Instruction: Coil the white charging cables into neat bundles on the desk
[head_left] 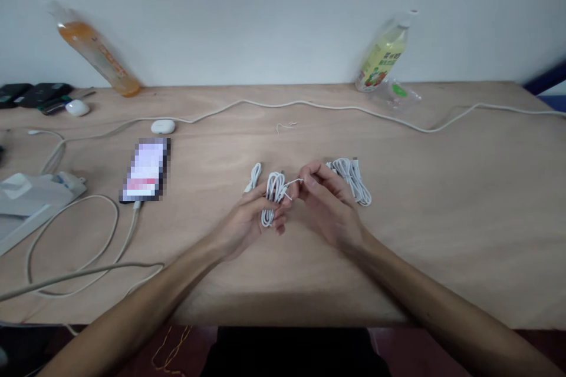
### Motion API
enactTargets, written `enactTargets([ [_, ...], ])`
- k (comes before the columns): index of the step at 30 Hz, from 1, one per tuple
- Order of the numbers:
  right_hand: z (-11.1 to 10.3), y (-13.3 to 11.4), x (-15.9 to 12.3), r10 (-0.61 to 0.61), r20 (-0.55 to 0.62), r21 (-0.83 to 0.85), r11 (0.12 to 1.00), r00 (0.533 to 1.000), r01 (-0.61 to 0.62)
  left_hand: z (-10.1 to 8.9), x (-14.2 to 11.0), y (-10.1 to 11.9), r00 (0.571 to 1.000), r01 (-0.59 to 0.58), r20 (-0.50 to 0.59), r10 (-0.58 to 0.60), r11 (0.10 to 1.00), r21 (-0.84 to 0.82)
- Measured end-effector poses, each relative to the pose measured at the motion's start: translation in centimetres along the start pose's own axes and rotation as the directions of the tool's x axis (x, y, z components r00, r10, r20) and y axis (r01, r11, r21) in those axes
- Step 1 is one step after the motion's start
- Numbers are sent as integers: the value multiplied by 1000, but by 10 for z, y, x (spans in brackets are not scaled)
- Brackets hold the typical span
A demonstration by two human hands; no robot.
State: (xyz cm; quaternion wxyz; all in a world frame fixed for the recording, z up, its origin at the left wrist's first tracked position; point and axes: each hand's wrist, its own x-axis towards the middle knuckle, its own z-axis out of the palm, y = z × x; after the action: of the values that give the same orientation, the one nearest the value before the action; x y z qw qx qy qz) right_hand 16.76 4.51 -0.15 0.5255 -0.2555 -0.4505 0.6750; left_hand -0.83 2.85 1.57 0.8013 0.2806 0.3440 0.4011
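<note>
My left hand (251, 221) is closed round a coiled bundle of white cable (273, 197) held just above the wooden table (442, 224). My right hand (325, 200) pinches a thin white tie or cable end (294, 182) that runs to the bundle. A second coiled white cable (352, 179) lies on the table just behind my right hand. A short loose loop of white cable (253, 177) sticks out behind my left hand.
A phone (145, 169) lies left of centre with a charging cable (88, 247) looping to the left. A white earbud case (163, 126), an orange drink bottle (95, 50), a green-labelled bottle (382, 56) and a long white cord (336, 107) sit toward the back.
</note>
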Motion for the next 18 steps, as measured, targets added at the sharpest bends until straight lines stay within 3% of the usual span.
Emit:
enactTargets([
  [8, 6, -2, -3, -60, -22, -107, 993, 998, 57, -2, -1, 4, 1000, 14, -28, -11, 993, 121],
  [14, 6, -5, -1, -91, -125, -245, 968, 988, 58, 0, -2, 4, 1000, -6, 12, 5, 996, 84],
  [18, 6, -5, -1, -68, -128, -311, 950, 989, 25, 2, -1, 4, 997, -65, -34, 68, 996, 65],
])
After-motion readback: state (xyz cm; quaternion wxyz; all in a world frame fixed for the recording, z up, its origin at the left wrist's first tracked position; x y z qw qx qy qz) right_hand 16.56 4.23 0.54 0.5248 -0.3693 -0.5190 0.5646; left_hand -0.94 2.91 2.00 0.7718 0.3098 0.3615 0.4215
